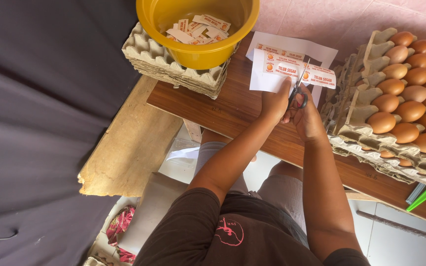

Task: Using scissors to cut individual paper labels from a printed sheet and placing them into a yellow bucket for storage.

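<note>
You're pinching the label sheet [275, 69] with your left hand [273, 102] near the wooden table's [223, 106] near edge, while your right hand [307, 116] is gripping the scissors [299, 88], whose handles are mostly hidden. The egg trays [400, 98] are running off the frame's right edge.

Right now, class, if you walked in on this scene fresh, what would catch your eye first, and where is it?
First the bright yellow bowl at the top, holding cut paper labels and resting on a stack of empty egg trays. Next the brown eggs in trays at the right. In the middle, over the wooden table, the left hand holds a printed label sheet while the right hand works scissors into it.
</note>
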